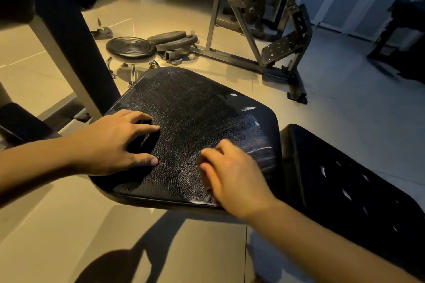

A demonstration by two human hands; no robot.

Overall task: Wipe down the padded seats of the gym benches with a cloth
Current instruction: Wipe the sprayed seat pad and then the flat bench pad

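A black padded bench seat (pixel 195 122) with cracked leather fills the middle of the view. My left hand (pixel 115 142) rests on its left side, fingers and thumb arched over a dark, smooth cloth (pixel 143 142) that lies on the pad. My right hand (pixel 232 174) is blurred and sits on the seat's near right corner, with its bent fingertips touching the leather and nothing seen in it. Pale streaks (pixel 259 151) shine on the pad just beyond the right hand. The bench's black back pad (pixel 345 190) adjoins the seat on the right.
A grey upright frame post (pixel 76 53) rises just left of the seat. On the tiled floor beyond stand a small round stool (pixel 131 49), stacked weight plates (pixel 174 40) and a metal machine frame with a footplate (pixel 282 48). More dark equipment (pixel 400 37) is at the far right.
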